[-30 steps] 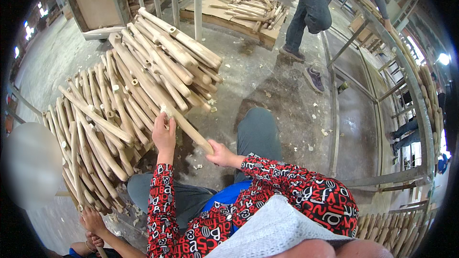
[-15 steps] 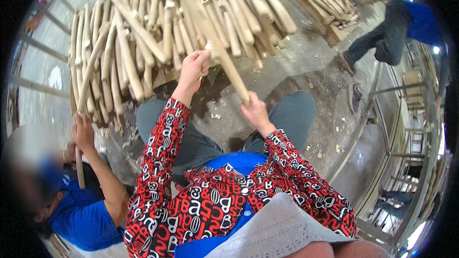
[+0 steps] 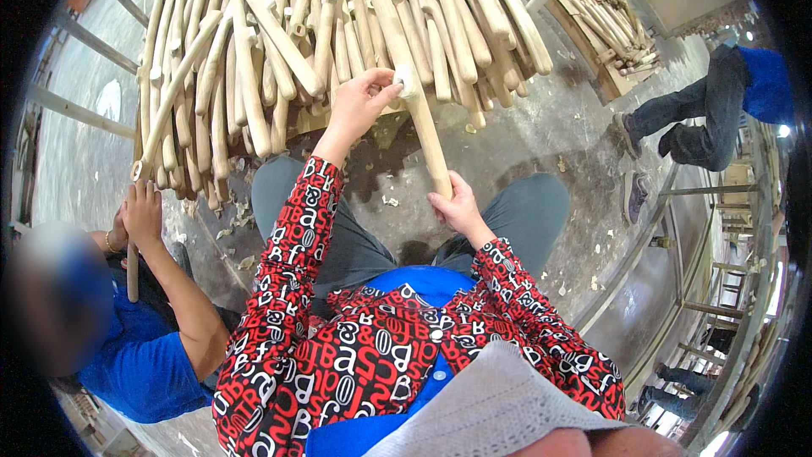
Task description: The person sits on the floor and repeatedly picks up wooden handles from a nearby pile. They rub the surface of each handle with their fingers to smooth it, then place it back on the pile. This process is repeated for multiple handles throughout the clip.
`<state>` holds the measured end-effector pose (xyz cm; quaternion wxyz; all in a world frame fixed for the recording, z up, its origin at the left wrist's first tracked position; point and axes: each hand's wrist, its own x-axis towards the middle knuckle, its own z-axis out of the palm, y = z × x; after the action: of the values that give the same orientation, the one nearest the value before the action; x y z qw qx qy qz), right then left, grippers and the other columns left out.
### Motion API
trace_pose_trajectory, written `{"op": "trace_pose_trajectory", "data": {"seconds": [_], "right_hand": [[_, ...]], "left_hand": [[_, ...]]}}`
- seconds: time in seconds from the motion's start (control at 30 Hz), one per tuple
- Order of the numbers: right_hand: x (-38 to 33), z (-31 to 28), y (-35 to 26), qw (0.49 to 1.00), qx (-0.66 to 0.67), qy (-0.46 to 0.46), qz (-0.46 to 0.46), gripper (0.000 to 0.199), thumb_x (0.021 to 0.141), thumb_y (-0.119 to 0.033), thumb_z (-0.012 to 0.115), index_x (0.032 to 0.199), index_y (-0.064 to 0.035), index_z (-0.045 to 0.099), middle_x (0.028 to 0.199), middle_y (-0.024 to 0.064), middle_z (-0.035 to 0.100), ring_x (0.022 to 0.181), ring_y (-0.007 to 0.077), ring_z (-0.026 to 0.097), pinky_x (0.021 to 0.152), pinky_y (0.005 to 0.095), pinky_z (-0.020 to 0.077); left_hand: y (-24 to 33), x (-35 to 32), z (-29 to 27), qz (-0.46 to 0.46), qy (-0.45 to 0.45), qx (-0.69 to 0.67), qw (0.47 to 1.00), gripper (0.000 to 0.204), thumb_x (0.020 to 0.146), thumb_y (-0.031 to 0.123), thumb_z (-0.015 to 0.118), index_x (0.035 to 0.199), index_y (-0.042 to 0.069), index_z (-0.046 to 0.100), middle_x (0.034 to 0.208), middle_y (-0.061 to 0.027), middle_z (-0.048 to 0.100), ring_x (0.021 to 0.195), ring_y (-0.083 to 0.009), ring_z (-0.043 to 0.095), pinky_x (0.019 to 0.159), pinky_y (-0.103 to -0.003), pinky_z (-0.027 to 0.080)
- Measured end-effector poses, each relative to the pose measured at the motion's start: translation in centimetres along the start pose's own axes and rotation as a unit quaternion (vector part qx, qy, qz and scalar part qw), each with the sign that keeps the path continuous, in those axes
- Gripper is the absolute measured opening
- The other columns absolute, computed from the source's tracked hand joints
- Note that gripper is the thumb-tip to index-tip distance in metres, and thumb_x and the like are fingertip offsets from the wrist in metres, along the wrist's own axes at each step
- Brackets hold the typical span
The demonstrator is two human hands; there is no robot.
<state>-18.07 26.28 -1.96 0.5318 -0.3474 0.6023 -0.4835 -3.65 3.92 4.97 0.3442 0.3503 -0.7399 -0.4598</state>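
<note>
Grey concrete floor (image 3: pixel 550 135) w/ wood chips; metal racks (image 3: pixel 710 305) at the edge; a 2nd pallet of sticks (image 3: pixel 609 25) further back; bright daylight.

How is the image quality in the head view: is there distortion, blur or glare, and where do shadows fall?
Head view: strong fisheye bending, so the metal rails curve near the black rim; the left hand and right hand on the wooden stick are sharp; a blurred patch covers the co-worker at lower left; bright glare at the right edge; a dark shadow lies on the floor between the knees.
</note>
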Motion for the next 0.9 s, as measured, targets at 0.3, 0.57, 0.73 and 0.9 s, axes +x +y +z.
{"op": "trace_pose_trajectory", "data": {"seconds": [0.3, 0.57, 0.73, 0.9], "right_hand": [[0.3, -1.6, -1.1, 0.854, -0.412, 0.232, -0.218, 0.045, 0.070, -0.020, 0.070, 0.111, -0.0103, 0.053, 0.096, 0.0156, 0.063, 0.085, 0.0354, 0.063, 0.071, 0.0433, 0.0514], [-0.7, -4.9, -1.9, 0.863, -0.465, 0.163, -0.112, 0.037, 0.074, -0.025, 0.065, 0.103, -0.0123, 0.046, 0.076, 0.0175, 0.063, 0.073, 0.0391, 0.062, 0.063, 0.0495, 0.0490], [-1.4, -5.1, -2.1, 0.854, -0.477, 0.168, -0.123, 0.034, 0.074, -0.024, 0.064, 0.100, -0.0107, 0.047, 0.077, 0.0159, 0.064, 0.072, 0.0375, 0.062, 0.062, 0.0481, 0.0495], [-1.6, -4.6, -2.2, 0.842, -0.473, 0.208, -0.157, 0.033, 0.073, -0.021, 0.065, 0.099, -0.0109, 0.047, 0.077, 0.0142, 0.063, 0.072, 0.0359, 0.063, 0.062, 0.0470, 0.0495]], "left_hand": [[0.2, 0.9, -1.0, -0.073, -0.037, -0.015, 0.997, 0.033, 0.085, 0.028, 0.066, 0.102, 0.000, 0.067, 0.089, -0.0061, 0.068, 0.079, -0.0110, 0.061, 0.069, -0.026, 0.048], [2.5, -0.1, -1.3, 0.032, -0.163, 0.225, 0.960, 0.024, 0.088, 0.020, 0.055, 0.083, -0.004, 0.059, 0.069, -0.0238, 0.055, 0.066, -0.0401, 0.055, 0.060, -0.042, 0.043], [2.2, -0.3, -0.7, 0.067, -0.164, 0.202, 0.963, 0.020, 0.089, 0.015, 0.053, 0.086, -0.004, 0.059, 0.076, -0.0254, 0.057, 0.074, -0.0416, 0.057, 0.065, -0.044, 0.044], [2.6, -0.1, -0.5, 0.089, -0.135, 0.228, 0.960, 0.019, 0.088, 0.014, 0.053, 0.088, -0.004, 0.060, 0.077, -0.0247, 0.058, 0.075, -0.0413, 0.058, 0.066, -0.043, 0.045]]}}
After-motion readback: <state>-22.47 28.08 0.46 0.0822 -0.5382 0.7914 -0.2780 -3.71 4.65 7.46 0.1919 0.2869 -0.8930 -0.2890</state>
